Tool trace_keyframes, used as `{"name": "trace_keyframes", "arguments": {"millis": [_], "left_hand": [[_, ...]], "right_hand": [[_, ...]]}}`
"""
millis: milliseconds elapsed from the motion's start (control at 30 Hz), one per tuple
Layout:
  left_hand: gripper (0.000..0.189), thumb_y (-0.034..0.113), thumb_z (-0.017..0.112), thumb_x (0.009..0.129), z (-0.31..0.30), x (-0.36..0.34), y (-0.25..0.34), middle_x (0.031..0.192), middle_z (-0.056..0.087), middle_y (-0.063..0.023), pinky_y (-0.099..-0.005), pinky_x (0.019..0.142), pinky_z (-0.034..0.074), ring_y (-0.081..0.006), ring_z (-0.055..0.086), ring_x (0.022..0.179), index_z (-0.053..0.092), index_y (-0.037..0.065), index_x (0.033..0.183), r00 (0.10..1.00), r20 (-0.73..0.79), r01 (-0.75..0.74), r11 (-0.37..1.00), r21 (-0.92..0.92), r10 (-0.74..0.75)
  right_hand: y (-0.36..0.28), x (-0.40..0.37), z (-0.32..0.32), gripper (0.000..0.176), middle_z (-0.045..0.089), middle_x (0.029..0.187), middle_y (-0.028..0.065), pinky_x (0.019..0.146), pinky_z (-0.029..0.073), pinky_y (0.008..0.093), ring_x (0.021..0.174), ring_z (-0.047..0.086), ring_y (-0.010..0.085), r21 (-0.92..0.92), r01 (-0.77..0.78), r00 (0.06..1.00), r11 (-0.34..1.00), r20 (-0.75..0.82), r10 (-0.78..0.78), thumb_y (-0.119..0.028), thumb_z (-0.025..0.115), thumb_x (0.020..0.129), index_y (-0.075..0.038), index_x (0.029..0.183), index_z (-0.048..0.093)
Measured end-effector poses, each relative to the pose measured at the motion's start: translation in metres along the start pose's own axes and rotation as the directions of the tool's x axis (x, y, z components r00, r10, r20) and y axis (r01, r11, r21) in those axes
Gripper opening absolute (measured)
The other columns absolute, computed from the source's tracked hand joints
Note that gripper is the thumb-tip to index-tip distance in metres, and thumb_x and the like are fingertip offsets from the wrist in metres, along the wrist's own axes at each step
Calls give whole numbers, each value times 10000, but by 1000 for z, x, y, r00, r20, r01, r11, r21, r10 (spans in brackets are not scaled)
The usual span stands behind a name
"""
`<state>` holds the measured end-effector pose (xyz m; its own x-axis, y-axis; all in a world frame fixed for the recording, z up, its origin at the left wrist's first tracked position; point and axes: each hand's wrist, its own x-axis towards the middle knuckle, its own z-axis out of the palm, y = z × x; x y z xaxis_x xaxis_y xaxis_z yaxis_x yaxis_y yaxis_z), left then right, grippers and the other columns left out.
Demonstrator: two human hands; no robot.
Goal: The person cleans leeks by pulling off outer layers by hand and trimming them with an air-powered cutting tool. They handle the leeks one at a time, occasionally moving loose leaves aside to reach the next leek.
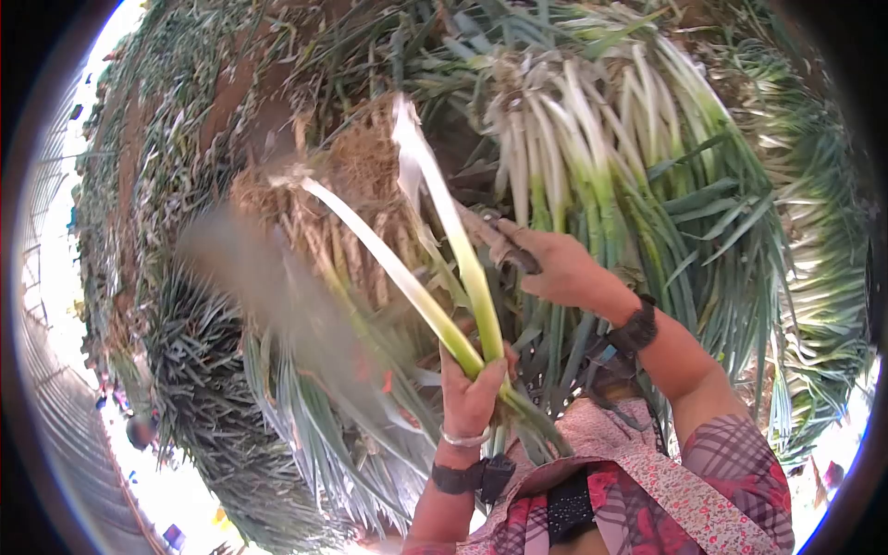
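My left hand (470, 393) is closed around two long green onions at their green part. One green onion (372, 242) leans up to the left, and the other green onion (451, 222) stands more upright, with a loose pale skin hanging at its white end. My right hand (566, 270) grips what looks like a knife (499, 242) with a brownish blade and dark handle. The blade points up to the left, close beside the upright stalk. Behind the held stalks lies a pile of untrimmed green onions (310, 245) with brown roots and dirty skins.
Cleaned green onions (564, 139) with white stalks lie heaped at the upper right. A long row of more green onions (814, 250) curves along the right edge. Leafy piles (213, 370) fill the left side. A blurred grey shape (268, 287) covers part of the left view.
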<state>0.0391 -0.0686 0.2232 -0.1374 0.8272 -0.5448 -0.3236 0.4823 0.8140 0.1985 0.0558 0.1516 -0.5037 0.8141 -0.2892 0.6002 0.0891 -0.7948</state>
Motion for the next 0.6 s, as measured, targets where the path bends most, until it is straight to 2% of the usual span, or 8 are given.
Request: {"name": "trace_keyframes", "arguments": {"millis": [33,200,267,300,433,467,533,600], "left_hand": [[537,76,573,758,19,13,8,801,570,-116,-282,577,479,-170,555,638,363,-11,1245,997,27,-66,997,-42,68],[498,-103,504,810,124,74,22,955,625,-100,-217,636,492,-113,612,797,373,42,1268,957,234,-123,971,-206,171],[526,-25,537,810,165,88,-16,970,635,-140,-282,663,507,-165,625,824,346,27,1297,867,355,-344,935,-83,350],[526,-25,537,810,182,92,-28,970,635,-140,-282,663,507,-165,625,824,346,27,1297,867,355,-339,936,-95,350],[700,145,584,758,219,127,-93,969,619,-262,-443,803,481,-406,608,900,279,-27,1364,971,228,-165,890,425,71],[700,145,584,758,218,134,-111,969,619,-262,-443,803,481,-406,608,900,279,-27,1364,969,236,-171,894,414,76],[729,169,613,757,214,137,-141,972,607,-263,-450,823,471,-430,577,962,274,-43,1367,967,109,125,799,588,-232],[654,175,605,781,216,122,-162,994,603,-235,-433,837,467,-402,576,973,323,-32,1333,982,157,-25,754,656,-105]], "right_hand": [[8,-8,-15,730,618,979,224,792,485,428,886,599,389,15,54,991,998,-121,-52,-145,595,665,-74,1366,405],[32,-63,-113,744,602,848,198,741,475,304,727,587,274,49,-179,916,983,-357,184,-67,539,653,-62,1383,396],[64,-87,-134,741,604,857,218,753,477,324,744,599,305,49,-150,890,987,-428,157,-75,543,652,-60,1378,397],[74,-98,-142,740,606,865,239,764,478,344,761,610,335,66,-121,859,990,-493,138,-84,548,650,-59,1374,399],[80,-128,-164,732,609,884,262,780,471,396,816,607,398,-172,-443,810,880,-497,311,-103,556,646,-56,1361,408],[78,-131,-166,727,607,895,271,781,464,418,836,597,414,-189,-514,795,837,-471,382,-108,557,647,-58,1357,413],[83,-139,-162,725,608,929,256,781,462,439,858,588,416,-225,-536,802,813,-436,408,-119,555,658,-74,1367,410],[85,-140,-145,726,606,941,240,779,465,440,860,584,414,-295,-454,858,841,-398,324,-129,562,668,-82,1374,403]]}}
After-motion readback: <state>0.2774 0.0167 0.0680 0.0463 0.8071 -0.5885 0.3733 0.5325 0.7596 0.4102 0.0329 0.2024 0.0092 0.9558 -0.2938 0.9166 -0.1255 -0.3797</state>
